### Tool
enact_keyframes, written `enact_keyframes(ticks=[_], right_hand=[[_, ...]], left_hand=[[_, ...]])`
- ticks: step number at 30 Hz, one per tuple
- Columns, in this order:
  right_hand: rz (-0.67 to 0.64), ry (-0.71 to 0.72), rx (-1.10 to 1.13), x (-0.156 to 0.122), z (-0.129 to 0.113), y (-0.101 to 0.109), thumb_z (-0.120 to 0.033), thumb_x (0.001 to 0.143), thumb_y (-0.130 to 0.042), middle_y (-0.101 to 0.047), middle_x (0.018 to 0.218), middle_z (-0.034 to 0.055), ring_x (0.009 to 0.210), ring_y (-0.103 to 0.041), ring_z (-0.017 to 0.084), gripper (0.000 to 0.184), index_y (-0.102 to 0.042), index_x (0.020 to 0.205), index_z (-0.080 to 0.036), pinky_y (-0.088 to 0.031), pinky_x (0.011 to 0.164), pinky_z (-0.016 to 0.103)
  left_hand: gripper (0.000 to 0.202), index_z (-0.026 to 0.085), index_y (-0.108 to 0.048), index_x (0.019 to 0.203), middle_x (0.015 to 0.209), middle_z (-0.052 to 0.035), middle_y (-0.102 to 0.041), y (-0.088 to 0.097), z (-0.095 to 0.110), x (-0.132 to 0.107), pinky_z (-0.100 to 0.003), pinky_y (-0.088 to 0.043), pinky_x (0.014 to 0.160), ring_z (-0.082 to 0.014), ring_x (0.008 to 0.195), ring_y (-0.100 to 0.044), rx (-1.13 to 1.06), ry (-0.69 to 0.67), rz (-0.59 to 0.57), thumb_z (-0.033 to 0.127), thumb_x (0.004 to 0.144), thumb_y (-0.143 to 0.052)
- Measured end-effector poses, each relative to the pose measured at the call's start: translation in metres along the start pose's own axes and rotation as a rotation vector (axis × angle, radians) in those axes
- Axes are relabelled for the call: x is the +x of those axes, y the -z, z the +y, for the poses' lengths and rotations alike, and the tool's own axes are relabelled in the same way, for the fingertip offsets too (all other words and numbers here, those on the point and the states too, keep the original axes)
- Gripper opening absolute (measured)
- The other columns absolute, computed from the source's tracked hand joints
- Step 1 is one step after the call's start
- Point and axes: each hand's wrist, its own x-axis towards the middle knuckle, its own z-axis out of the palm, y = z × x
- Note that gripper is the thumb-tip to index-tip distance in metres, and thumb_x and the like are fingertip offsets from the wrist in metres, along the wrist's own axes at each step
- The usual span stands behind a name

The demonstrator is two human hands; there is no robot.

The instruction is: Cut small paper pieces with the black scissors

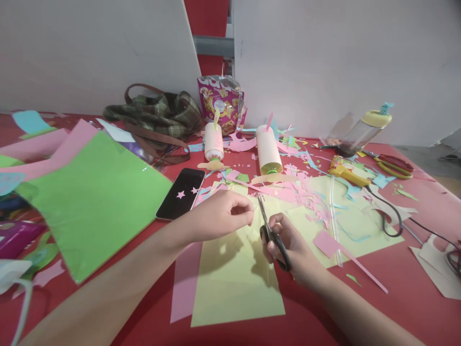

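In my right hand (pixel 290 245) is a pair of black-handled scissors (pixel 268 223), their blades pointing away from me. My left hand (pixel 226 211) is closed in a pinch just left of the blades; whatever sits between its fingertips is too small or hidden to make out. Both hands are above a pale yellow paper sheet (pixel 234 293), which overlaps a pink sheet (pixel 185 288). A black phone (pixel 176 204) lies beyond my left forearm, with two small pink paper stars (pixel 180 195) on its screen.
Two paper-covered cylinders (pixel 268 149) stand behind the hands among paper scraps (pixel 306 192). A yellow glue gun (pixel 347 171), clear bottle (pixel 363 132) and pliers (pixel 392 166) are at right. Green paper (pixel 97 206) covers the left, with a plaid bag (pixel 158 113) and snack bag (pixel 221 103) behind.
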Motion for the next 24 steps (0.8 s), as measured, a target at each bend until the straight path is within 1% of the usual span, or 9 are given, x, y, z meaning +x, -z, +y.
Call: enact_keyframes(ticks=[4,9,12,15,18,21,24], right_hand=[[0.044,0.072,0.040,0.001,0.000,0.001,-0.032,0.067,-0.059,-0.042,0.064,-0.0052,0.053,-0.043,0.009,0.030,-0.034,0.080,-0.024,-0.034,0.053,0.024],[0.203,0.114,0.052,0.002,-0.002,-0.001,-0.019,0.064,-0.062,-0.046,0.074,-0.0037,0.062,-0.048,0.010,0.032,-0.034,0.078,-0.025,-0.036,0.054,0.023],[0.260,0.149,0.078,0.003,-0.003,-0.001,-0.015,0.063,-0.062,-0.047,0.075,-0.0039,0.065,-0.049,0.010,0.033,-0.034,0.077,-0.025,-0.037,0.057,0.023],[0.266,0.147,0.089,0.003,-0.004,-0.002,-0.014,0.063,-0.062,-0.047,0.075,-0.0045,0.064,-0.050,0.010,0.033,-0.034,0.076,-0.025,-0.038,0.057,0.023],[0.257,0.139,0.087,0.003,-0.005,-0.002,-0.012,0.060,-0.064,-0.047,0.075,-0.0047,0.063,-0.050,0.009,0.037,-0.034,0.077,-0.025,-0.038,0.056,0.022],[0.257,0.135,0.098,0.002,-0.004,-0.002,-0.010,0.059,-0.065,-0.047,0.075,-0.0053,0.063,-0.050,0.009,0.038,-0.034,0.077,-0.025,-0.039,0.056,0.022],[0.266,0.134,0.104,0.003,-0.003,-0.001,-0.012,0.061,-0.064,-0.047,0.073,-0.0054,0.063,-0.052,0.009,0.036,-0.035,0.077,-0.025,-0.040,0.058,0.024]], left_hand=[[0.020,0.014,-0.050,0.057,0.052,0.0028,-0.040,-0.003,0.000,0.000,-0.019,-0.025,0.045,-0.0073,0.049,-0.034,-0.045,-0.009,-0.040,0.021,0.070,-0.037],[0.018,0.014,-0.052,0.059,0.054,0.0026,-0.043,-0.014,-0.002,0.001,-0.018,-0.025,0.044,-0.0070,0.049,-0.035,-0.088,-0.032,-0.097,0.018,0.069,-0.037],[0.017,0.014,-0.052,0.060,0.053,0.0030,-0.043,-0.023,-0.003,0.001,-0.018,-0.025,0.043,-0.0068,0.048,-0.035,-0.090,-0.032,-0.112,0.018,0.069,-0.038],[0.019,0.014,-0.052,0.060,0.052,0.0035,-0.041,-0.030,-0.003,0.002,-0.017,-0.024,0.041,-0.0063,0.046,-0.033,-0.091,-0.017,-0.112,0.020,0.070,-0.037],[0.021,0.014,-0.053,0.060,0.052,0.0032,-0.041,-0.034,-0.003,0.002,-0.018,-0.024,0.042,-0.0062,0.046,-0.032,-0.109,-0.012,-0.104,0.021,0.072,-0.037],[0.022,0.014,-0.056,0.064,0.054,0.0027,-0.043,-0.033,-0.003,0.002,-0.018,-0.025,0.043,-0.0066,0.048,-0.034,-0.118,-0.020,-0.122,0.020,0.073,-0.036],[0.023,0.014,-0.058,0.069,0.058,0.0013,-0.048,-0.031,-0.004,0.003,-0.019,-0.027,0.044,-0.0073,0.050,-0.038,-0.127,-0.031,-0.149,0.019,0.073,-0.036]])
